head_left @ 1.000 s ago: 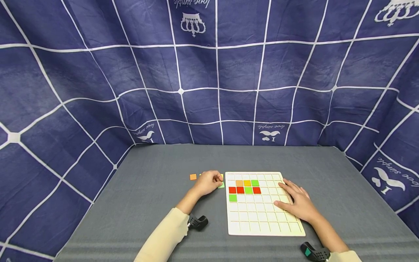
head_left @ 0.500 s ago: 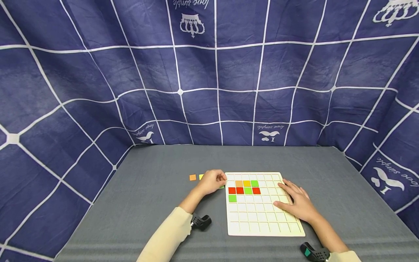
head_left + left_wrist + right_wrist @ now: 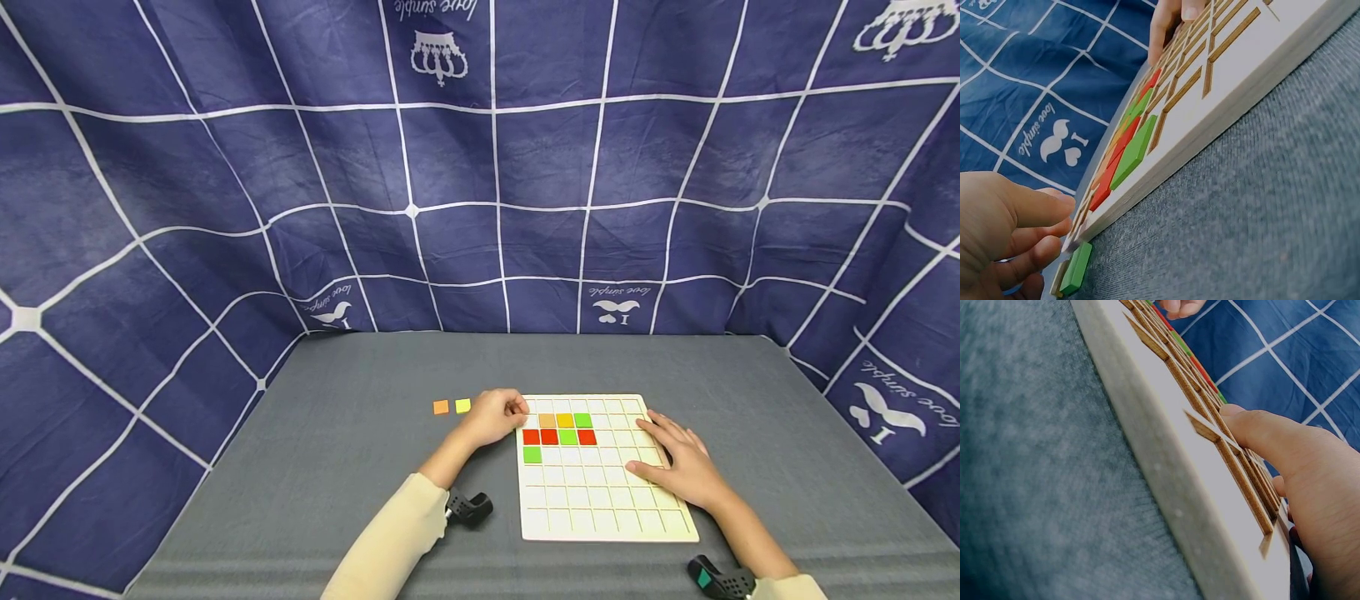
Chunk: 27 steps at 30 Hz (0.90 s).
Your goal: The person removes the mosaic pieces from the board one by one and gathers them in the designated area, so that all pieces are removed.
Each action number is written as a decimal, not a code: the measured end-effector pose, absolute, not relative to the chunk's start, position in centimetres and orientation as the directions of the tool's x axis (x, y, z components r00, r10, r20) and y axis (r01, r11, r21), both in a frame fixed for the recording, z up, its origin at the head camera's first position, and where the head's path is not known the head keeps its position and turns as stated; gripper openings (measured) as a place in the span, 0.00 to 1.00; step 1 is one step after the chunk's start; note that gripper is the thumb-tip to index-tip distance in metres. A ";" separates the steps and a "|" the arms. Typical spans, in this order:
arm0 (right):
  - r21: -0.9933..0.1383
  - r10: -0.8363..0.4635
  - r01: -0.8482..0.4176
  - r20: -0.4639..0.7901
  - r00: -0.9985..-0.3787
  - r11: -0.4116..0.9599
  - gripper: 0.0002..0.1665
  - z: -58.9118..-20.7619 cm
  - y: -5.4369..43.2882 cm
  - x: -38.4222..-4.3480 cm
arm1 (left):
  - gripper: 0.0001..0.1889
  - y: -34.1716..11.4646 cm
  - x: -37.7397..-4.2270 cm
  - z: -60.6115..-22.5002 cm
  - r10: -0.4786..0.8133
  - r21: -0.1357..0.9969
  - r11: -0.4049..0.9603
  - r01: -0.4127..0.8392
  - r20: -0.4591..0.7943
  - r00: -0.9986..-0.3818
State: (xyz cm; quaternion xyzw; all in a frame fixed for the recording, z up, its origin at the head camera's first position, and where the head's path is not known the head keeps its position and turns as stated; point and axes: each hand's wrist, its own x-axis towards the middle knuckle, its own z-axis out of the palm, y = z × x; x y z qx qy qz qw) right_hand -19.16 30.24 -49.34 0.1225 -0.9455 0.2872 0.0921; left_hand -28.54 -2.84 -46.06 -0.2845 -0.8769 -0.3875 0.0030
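Note:
My left hand (image 3: 495, 415) is at the upper left corner of a pale grid board (image 3: 600, 496), thumb and index fingertips together. They seem to pinch a small square tile, its face and colour hidden by the fingers. Just under this hand, in the left wrist view, a green tile (image 3: 1077, 269) lies on the cloth beside the board, near a partly covered tile with a yellow edge. My right hand (image 3: 678, 467) rests on the board's right edge, fingers spread. Red tiles (image 3: 540, 437), several green tiles (image 3: 532, 455), an orange tile (image 3: 547, 421) and a yellow-orange tile (image 3: 566, 421) sit in the grid.
An orange tile (image 3: 441, 407) and a yellow tile (image 3: 462, 406) lie on the grey tabletop (image 3: 360, 433) left of my left hand. A blue checked curtain (image 3: 450, 208) surrounds the table at the back and sides.
My left hand has moved right, from the loose tiles onto the board's upper left corner. The yellow loose tile has come into fuller view behind it. My right hand stays in place.

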 end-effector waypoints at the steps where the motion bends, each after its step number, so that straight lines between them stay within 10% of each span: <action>1: -0.521 -0.179 -0.285 0.245 -0.953 0.805 0.47 -49.3 30.2 -19.1 | 0.03 -2.8 -28.5 -46.0 0.497 0.678 0.538 0.500 0.224 -0.838; 27: -0.520 -0.179 -0.286 0.246 -0.952 0.805 0.47 -49.2 30.1 -19.1 | 0.05 0.3 -29.0 -46.2 0.525 0.644 0.572 0.508 0.188 -0.830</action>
